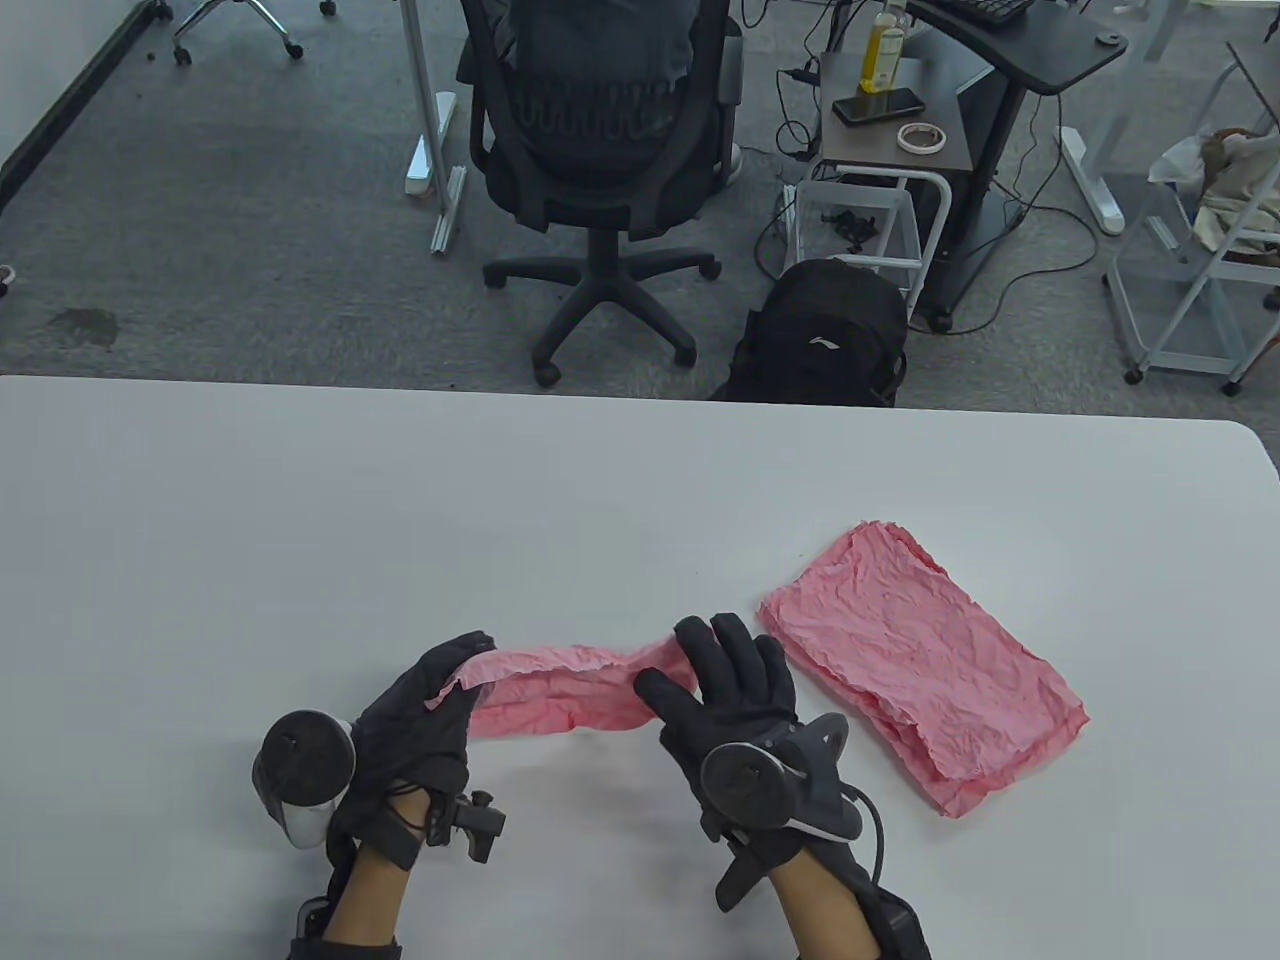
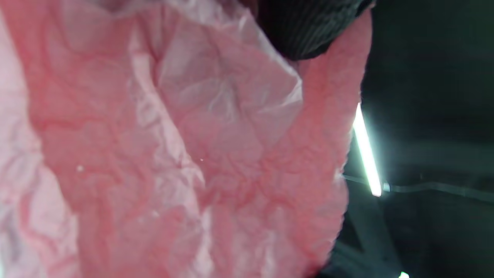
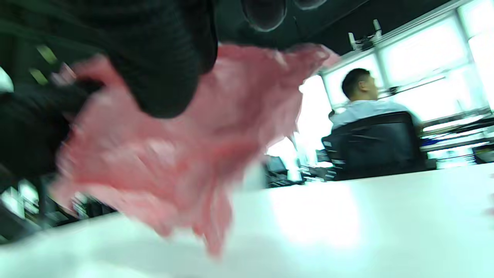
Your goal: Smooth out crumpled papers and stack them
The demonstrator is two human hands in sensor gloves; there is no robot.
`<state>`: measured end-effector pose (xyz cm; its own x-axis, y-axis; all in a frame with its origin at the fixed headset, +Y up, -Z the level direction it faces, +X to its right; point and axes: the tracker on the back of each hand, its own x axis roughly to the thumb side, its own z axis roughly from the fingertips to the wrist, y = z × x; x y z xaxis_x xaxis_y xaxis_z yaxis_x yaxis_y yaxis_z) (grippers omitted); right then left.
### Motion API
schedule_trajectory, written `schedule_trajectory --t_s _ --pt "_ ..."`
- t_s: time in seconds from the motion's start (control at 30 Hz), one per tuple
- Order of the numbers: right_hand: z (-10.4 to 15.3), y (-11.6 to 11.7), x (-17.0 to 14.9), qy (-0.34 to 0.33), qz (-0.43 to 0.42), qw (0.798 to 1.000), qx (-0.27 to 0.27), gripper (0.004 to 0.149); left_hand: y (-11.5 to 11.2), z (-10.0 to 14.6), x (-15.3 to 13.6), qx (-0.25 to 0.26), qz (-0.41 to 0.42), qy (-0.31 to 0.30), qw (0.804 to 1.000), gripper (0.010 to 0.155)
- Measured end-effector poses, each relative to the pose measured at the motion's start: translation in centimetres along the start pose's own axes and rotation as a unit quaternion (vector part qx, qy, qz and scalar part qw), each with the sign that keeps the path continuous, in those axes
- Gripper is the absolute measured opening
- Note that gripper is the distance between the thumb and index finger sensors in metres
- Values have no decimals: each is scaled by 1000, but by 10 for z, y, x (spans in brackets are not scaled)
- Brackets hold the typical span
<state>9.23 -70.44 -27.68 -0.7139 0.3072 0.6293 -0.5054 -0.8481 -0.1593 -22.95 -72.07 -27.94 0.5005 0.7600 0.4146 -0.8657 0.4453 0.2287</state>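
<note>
A crumpled pink paper (image 1: 560, 685) is stretched between my two hands above the white table (image 1: 400, 500), near its front edge. My left hand (image 1: 440, 690) grips its left end. My right hand (image 1: 715, 675) holds its right end, fingers spread upward. The same paper fills the left wrist view (image 2: 173, 154) and hangs below my right fingers (image 3: 162, 69) in the right wrist view (image 3: 185, 154). A stack of flattened pink papers (image 1: 920, 660) lies on the table to the right of my right hand.
Beyond the table's far edge stand an office chair (image 1: 600, 130), a black backpack (image 1: 825, 335) and a small side table (image 1: 890, 110). A seated person (image 3: 362, 100) shows in the right wrist view.
</note>
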Motion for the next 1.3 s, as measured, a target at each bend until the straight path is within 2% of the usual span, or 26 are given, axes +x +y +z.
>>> schedule_trajectory --t_s 0.07,0.13,0.17,0.2,0.23,0.27,0.33,0.47,0.57,0.63,0.7,0.73,0.8,0.83,0.9,0.93,0.97,1.0,1.07,1.1,1.13,1.17,1.2,1.23,1.3 --pt "-1 0 8 -39 -91 994 -55 84 -5 0 10 -8 -39 -32 999 45" --pt "-1 7 22 -9 -112 993 -40 99 -15 2 22 -22 -49 -54 997 45" --pt "-2 12 27 21 -91 995 -23 101 -19 2 27 -35 -51 -67 996 46" --pt "-4 15 28 59 -50 997 -17 98 -22 2 30 -44 -52 -76 995 46" --pt "-5 15 25 85 -13 996 -14 83 -22 1 32 -44 -45 -81 995 47" --pt "-6 15 21 96 9 995 -13 61 -21 1 32 -44 -34 -80 995 47" --pt "-1 9 3 127 23 991 -45 40 -13 0 27 -35 11 -72 997 47" --pt "3 0 -30 188 -116 971 -85 41 -9 -3 16 -55 45 -42 997 45" --pt "11 -1 -49 197 -154 963 -96 43 -5 -3 10 -41 128 -13 991 44" --pt "11 3 -61 174 -278 937 -120 43 -4 -4 2 -55 179 13 982 44" --pt "12 6 -69 216 -402 878 -148 44 -4 -5 -9 -52 214 39 975 45" --pt "14 7 -71 223 -411 870 -155 45 -3 -4 -12 -48 225 47 972 45" --pt "18 5 -74 231 -361 887 -170 55 -3 -4 -17 -51 245 50 967 45" --pt "17 4 -73 233 -318 906 -152 59 -4 -4 -18 -62 240 47 968 45" --pt "16 3 -71 235 -249 930 -133 50 -7 -5 -18 -72 239 45 967 46" --pt "17 1 -72 239 -220 936 -135 42 -7 -6 -18 -76 246 44 965 47" --pt "20 0 -73 244 -220 933 -145 41 -5 -5 -19 -67 249 48 965 47" --pt "22 1 -76 244 -270 917 -164 40 -3 -4 -19 -55 244 50 967 47" --pt "20 8 -80 201 -447 856 -165 40 1 -3 -22 -28 188 58 980 47" --pt "16 14 -80 156 -559 801 -148 40 2 -3 -24 -26 159 61 985 47" --pt "15 17 -80 142 -604 771 -141 41 2 -4 -24 -30 143 60 987 46" --pt "13 22 -76 122 -655 730 -148 41 0 -4 -24 -39 128 57 989 46" --pt "12 24 -73 118 -661 722 -166 41 -1 -3 -23 -40 126 58 989 46" --pt "12 24 -71 125 -651 728 -174 42 -1 -2 -23 -35 130 56 989 46" --pt "10 21 -68 115 -614 765 -155 42 1 -2 -26 -24 142 60 988 45"
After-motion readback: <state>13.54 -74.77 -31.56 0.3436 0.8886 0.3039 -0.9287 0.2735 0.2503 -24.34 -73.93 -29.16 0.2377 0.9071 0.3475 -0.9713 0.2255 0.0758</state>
